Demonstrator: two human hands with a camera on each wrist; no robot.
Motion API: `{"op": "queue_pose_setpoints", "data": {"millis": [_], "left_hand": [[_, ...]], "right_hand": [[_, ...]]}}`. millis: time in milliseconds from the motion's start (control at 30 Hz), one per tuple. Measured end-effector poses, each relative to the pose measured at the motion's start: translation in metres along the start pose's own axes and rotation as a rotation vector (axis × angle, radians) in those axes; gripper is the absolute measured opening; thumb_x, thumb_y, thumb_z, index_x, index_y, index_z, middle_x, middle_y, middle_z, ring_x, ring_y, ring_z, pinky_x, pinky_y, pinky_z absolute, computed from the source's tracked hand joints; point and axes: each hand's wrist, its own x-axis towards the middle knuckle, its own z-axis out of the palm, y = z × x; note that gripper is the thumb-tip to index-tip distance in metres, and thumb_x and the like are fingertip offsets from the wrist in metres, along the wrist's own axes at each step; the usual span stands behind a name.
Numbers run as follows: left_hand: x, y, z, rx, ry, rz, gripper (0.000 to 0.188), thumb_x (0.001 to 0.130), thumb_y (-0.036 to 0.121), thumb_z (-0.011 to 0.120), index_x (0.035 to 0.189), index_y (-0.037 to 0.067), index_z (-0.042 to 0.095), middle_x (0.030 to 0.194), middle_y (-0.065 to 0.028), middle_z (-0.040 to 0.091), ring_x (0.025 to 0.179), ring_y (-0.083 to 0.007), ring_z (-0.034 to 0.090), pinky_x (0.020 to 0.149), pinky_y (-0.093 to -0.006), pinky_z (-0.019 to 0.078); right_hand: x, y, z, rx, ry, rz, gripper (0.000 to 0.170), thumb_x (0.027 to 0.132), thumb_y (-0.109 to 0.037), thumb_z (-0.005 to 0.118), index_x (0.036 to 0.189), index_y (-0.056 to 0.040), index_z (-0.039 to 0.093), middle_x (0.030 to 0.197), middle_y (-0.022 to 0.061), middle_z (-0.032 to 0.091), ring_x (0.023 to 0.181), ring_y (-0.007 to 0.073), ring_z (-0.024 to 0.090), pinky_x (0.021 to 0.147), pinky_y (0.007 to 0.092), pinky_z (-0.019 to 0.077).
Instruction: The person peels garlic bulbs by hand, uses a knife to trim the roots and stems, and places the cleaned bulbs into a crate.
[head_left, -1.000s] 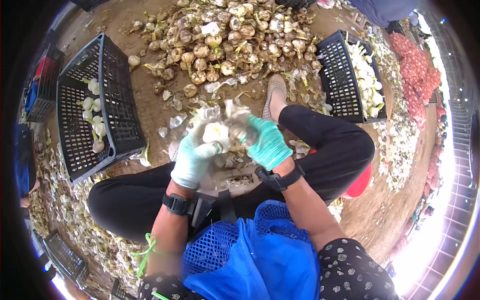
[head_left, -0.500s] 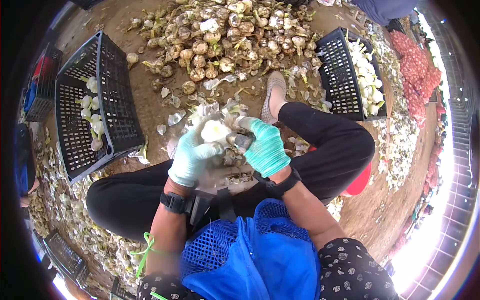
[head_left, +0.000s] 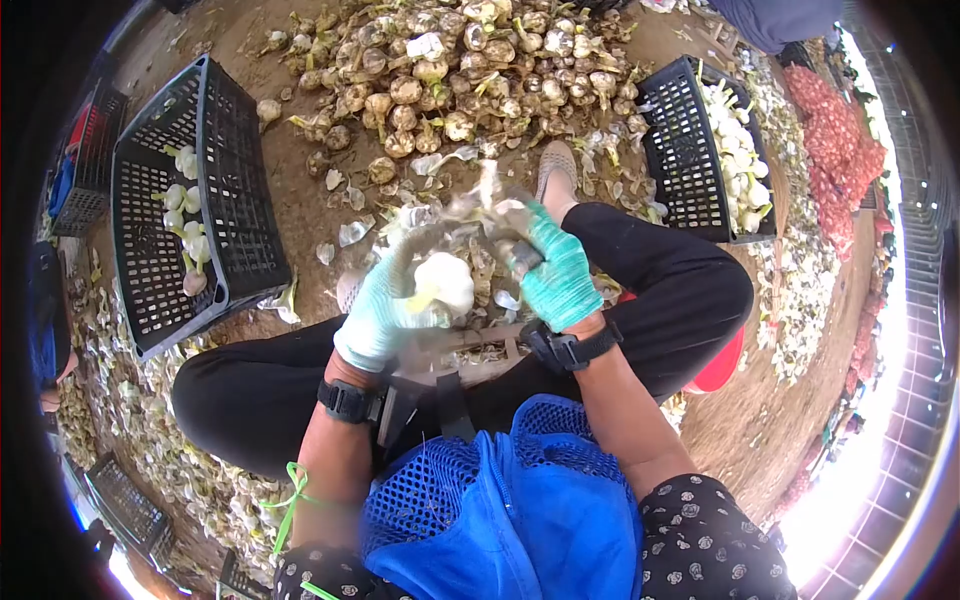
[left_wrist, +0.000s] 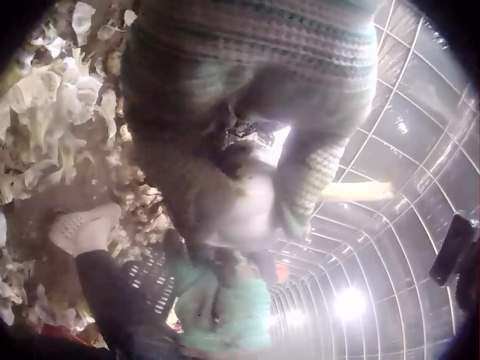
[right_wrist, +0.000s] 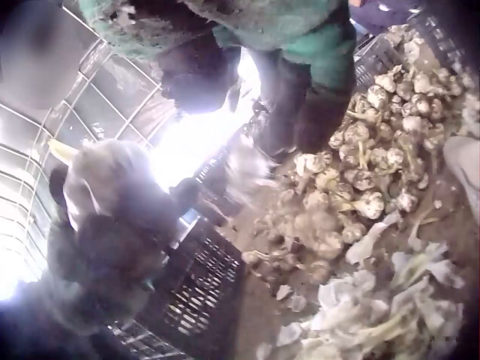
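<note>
My left hand (head_left: 375,315), in a pale green glove, grips a white garlic bulb (head_left: 445,282) between thumb and fingers. The bulb's pale stem (left_wrist: 356,190) sticks out past the fingers in the left wrist view. To the right, apart from the bulb, my right hand (head_left: 562,275) has curled fingers with dark coverings on the tips. It pinches a blurred strip of papery garlic skin (head_left: 488,185), which also shows as a whitish smear below the fingers in the right wrist view. Loose skins lie on the ground beneath both hands.
A heap of unpeeled garlic (head_left: 450,80) lies ahead. On the left, a black crate (head_left: 240,200) holds several white bulbs; another black crate (head_left: 680,150) at right holds many more. Red net sacks (head_left: 830,140) lie farther right. My bent legs (head_left: 660,270) flank the hands.
The hands were together at the bulb half a second ago. The right hand has since moved right and away with the skin, and the bulb now shows whiter and fuller in the left.
</note>
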Motion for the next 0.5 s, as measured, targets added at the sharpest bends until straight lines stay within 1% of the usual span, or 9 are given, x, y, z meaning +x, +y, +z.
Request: {"op": "queue_pose_setpoints", "data": {"millis": [67, 133, 167, 200, 267, 333, 400, 433, 500], "left_hand": [[0.002, 0.001, 0.002, 0.021, -0.010, -0.043, 0.095, 0.050, 0.037, 0.076, 0.122, -0.003, 0.028, 0.117, -0.0095, 0.041, 0.103, -0.0167, 0.043, 0.086, -0.0286, 0.0363], [0.004, -0.001, 0.002, 0.028, -0.093, 0.010, 0.095, 0.053, 0.036, 0.075, 0.123, -0.003, 0.025, 0.119, -0.0102, 0.040, 0.105, -0.0169, 0.042, 0.088, -0.0288, 0.0342], [0.003, -0.010, -0.008, 0.099, -0.059, 0.013, 0.087, 0.058, 0.032, 0.073, 0.123, -0.003, 0.026, 0.115, -0.0111, 0.043, 0.101, -0.0190, 0.046, 0.086, -0.0291, 0.0371], [0.005, -0.017, -0.017, 0.104, -0.060, 0.017, 0.087, 0.058, 0.032, 0.073, 0.123, -0.003, 0.026, 0.115, -0.0111, 0.043, 0.101, -0.0190, 0.046, 0.086, -0.0291, 0.0371], [0.008, -0.026, -0.027, -0.131, 0.007, 0.016, 0.080, 0.062, 0.031, 0.069, 0.122, -0.001, 0.028, 0.111, -0.0111, 0.047, 0.094, -0.0215, 0.051, 0.079, -0.0303, 0.0434], [0.007, -0.017, -0.013, -0.429, 0.178, 0.002, 0.051, 0.079, 0.027, 0.049, 0.117, -0.003, 0.033, 0.106, -0.0138, 0.049, 0.087, -0.0231, 0.054, 0.068, -0.0317, 0.0484], [0.010, -0.033, -0.033, 0.027, 0.166, -0.005, 0.043, 0.083, 0.025, 0.043, 0.114, -0.004, 0.037, 0.104, -0.0147, 0.051, 0.088, -0.0234, 0.054, 0.070, -0.0327, 0.0481], [0.010, -0.036, -0.033, 0.029, 0.165, -0.004, 0.043, 0.083, 0.025, 0.043, 0.114, -0.004, 0.037, 0.104, -0.0147, 0.051, 0.088, -0.0234, 0.054, 0.070, -0.0327, 0.0481], [0.011, -0.037, -0.025, -0.593, 0.135, -0.094, 0.040, 0.083, 0.026, 0.043, 0.111, -0.003, 0.040, 0.102, -0.0140, 0.052, 0.087, -0.0228, 0.054, 0.070, -0.0334, 0.0479]], "right_hand": [[-0.014, -0.009, 0.013, -0.124, -0.044, 0.181, 0.024, 0.074, 0.005, 0.046, 0.097, 0.0020, 0.053, 0.087, 0.0061, 0.055, 0.055, 0.0085, 0.044, 0.050, 0.0181, 0.0374], [-0.016, 0.003, 0.007, -0.500, -0.438, -0.135, 0.025, 0.073, 0.003, 0.048, 0.097, 0.0046, 0.053, 0.071, 0.0039, 0.054, 0.057, 0.0069, 0.044, 0.052, 0.0172, 0.0382], [-0.018, 0.003, 0.004, -0.689, -0.443, -0.181, 0.027, 0.073, 0.004, 0.048, 0.099, 0.0051, 0.052, 0.072, 0.0036, 0.054, 0.058, 0.0065, 0.045, 0.053, 0.0172, 0.0383], [-0.020, -0.002, 0.009, -0.877, -0.447, -0.230, 0.029, 0.072, 0.005, 0.048, 0.101, 0.0055, 0.051, 0.073, 0.0034, 0.054, 0.060, 0.0061, 0.045, 0.054, 0.0173, 0.0385], [-0.026, -0.009, 0.017, -0.889, -0.338, -0.188, 0.029, 0.072, 0.005, 0.046, 0.101, 0.0059, 0.051, 0.073, 0.0025, 0.053, 0.059, 0.0049, 0.043, 0.054, 0.0172, 0.0376], [-0.030, -0.006, 0.020, -0.901, -0.232, -0.136, 0.029, 0.073, 0.006, 0.045, 0.101, 0.0062, 0.052, 0.073, 0.0017, 0.053, 0.058, 0.0038, 0.041, 0.053, 0.0171, 0.0367], [-0.031, 0.004, 0.018, -0.677, -0.099, -0.125, 0.022, 0.074, -0.004, 0.056, 0.095, 0.0017, 0.056, 0.074, 0.0015, 0.057, 0.062, 0.0049, 0.045, 0.058, 0.0190, 0.0405], [-0.026, 0.011, 0.013, -0.769, -0.071, -0.168, 0.020, 0.075, -0.003, 0.053, 0.094, 0.0022, 0.056, 0.074, 0.0021, 0.057, 0.062, 0.0051, 0.046, 0.057, 0.0186, 0.0401], [-0.026, 0.010, 0.013, -0.732, -0.079, -0.164, 0.020, 0.075, -0.003, 0.053, 0.093, 0.0029, 0.056, 0.075, 0.0027, 0.057, 0.064, 0.0049, 0.047, 0.057, 0.0187, 0.0403]]}}
